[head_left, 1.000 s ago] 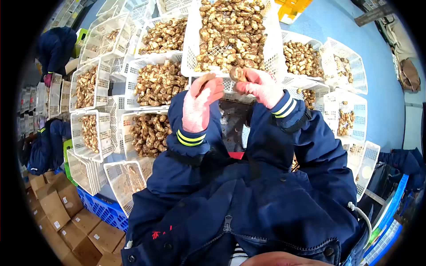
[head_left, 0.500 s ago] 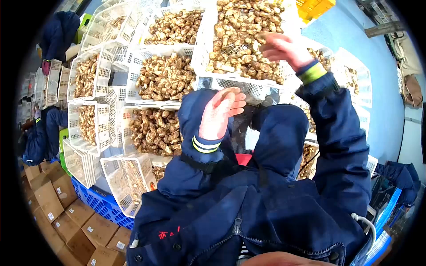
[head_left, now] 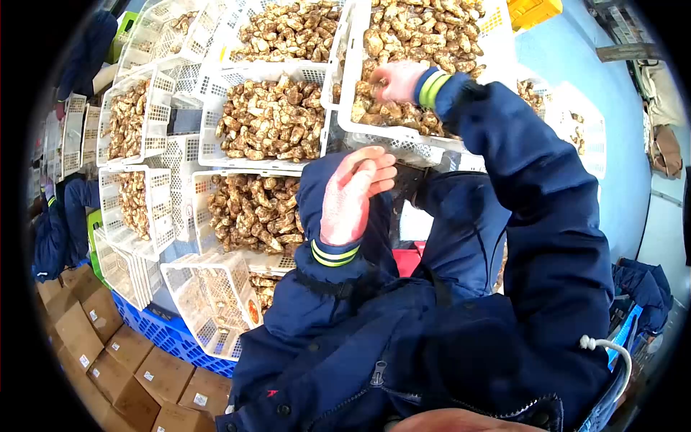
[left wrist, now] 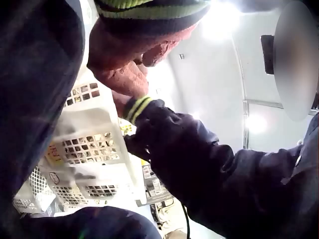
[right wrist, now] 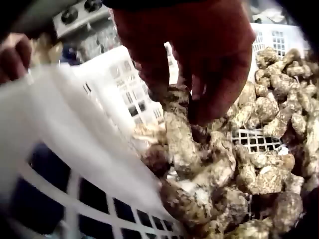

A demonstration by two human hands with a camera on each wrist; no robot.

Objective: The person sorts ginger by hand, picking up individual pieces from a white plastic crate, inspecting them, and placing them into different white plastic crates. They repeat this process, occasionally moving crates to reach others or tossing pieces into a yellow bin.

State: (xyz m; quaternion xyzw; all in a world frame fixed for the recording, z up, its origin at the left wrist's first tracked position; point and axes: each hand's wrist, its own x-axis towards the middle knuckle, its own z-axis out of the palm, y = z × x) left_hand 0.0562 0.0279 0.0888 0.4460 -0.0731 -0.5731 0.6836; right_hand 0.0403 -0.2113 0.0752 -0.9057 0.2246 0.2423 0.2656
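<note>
In the head view my right hand (head_left: 398,81) reaches down into the near left corner of a big white crate (head_left: 392,132) full of brown-and-cream mushrooms (head_left: 421,29). Close up in the right wrist view, the fingers of the right hand (right wrist: 199,59) pinch the upper end of one mushroom (right wrist: 180,137), its lower end among the others. My left hand (head_left: 353,191) hovers over my lap, palm turned inward, fingers loosely bent and nothing in them. The left wrist view shows that left hand (left wrist: 124,57) from below, beside the right sleeve (left wrist: 174,134).
More mushroom-filled white crates (head_left: 263,167) stand in rows on the left, others (head_left: 586,129) on the right. A yellow crate (head_left: 533,10) sits at the back. A blue crate (head_left: 169,331) and cardboard boxes (head_left: 129,345) lie lower left. Another person's dark sleeve (head_left: 86,50) shows far left.
My right hand has left the mushroom it held over the crate's near edge, swung out over the pile, then come down left into it. The left hand stays raised; the head view has shifted.
</note>
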